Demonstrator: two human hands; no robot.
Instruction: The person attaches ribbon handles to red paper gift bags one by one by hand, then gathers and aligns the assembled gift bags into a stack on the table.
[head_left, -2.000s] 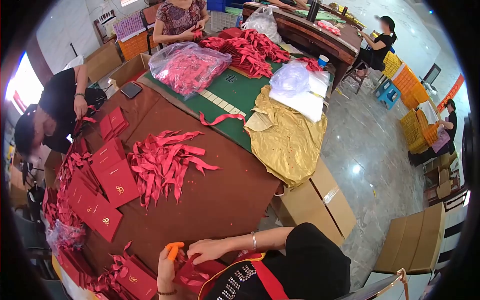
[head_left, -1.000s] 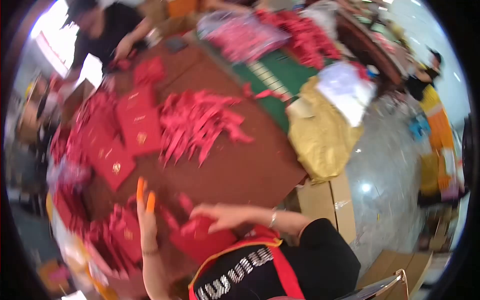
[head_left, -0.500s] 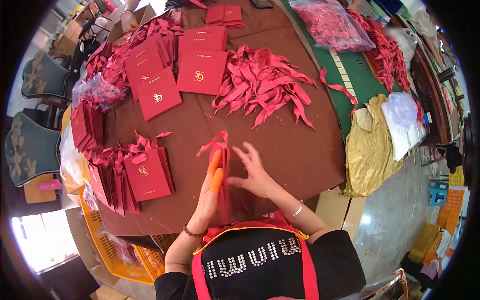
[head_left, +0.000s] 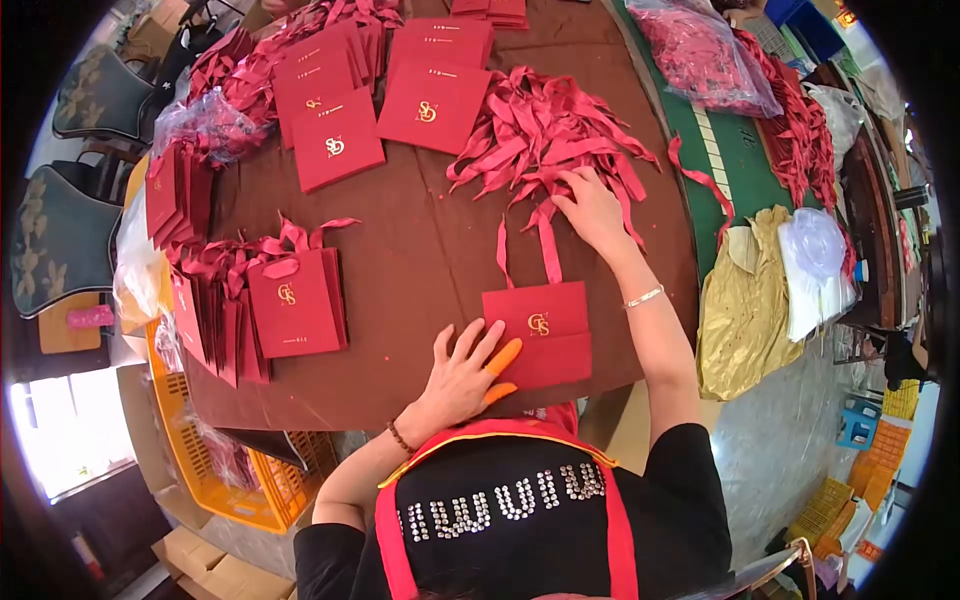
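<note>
A small red paper bag (head_left: 555, 345) with a gold logo lies near the front edge of the brown-covered table (head_left: 400, 270), two ribbon ends stretching up from its top. My left hand (head_left: 468, 378), with orange covers on two fingers, rests spread at the bag's left edge. At the near side of a pile of loose red ribbons (head_left: 550, 130), my right hand (head_left: 590, 207) has its thumb and fingers brought together on a ribbon. More flat red bags (head_left: 340, 140) lie at the upper left, and finished-looking bags with ribbon handles (head_left: 297, 310) stand at the left.
Orange crates (head_left: 275, 490) stand below the table's left front edge. Chairs (head_left: 70, 240) are at the far left. On the right are a green mat (head_left: 700, 190), a plastic bag of ribbons (head_left: 700, 60) and gold wrapping (head_left: 745, 320).
The bag was upright between my hands and now lies flat on the table. My right hand has moved up and right to the ribbon pile. My left hand has lowered and spread.
</note>
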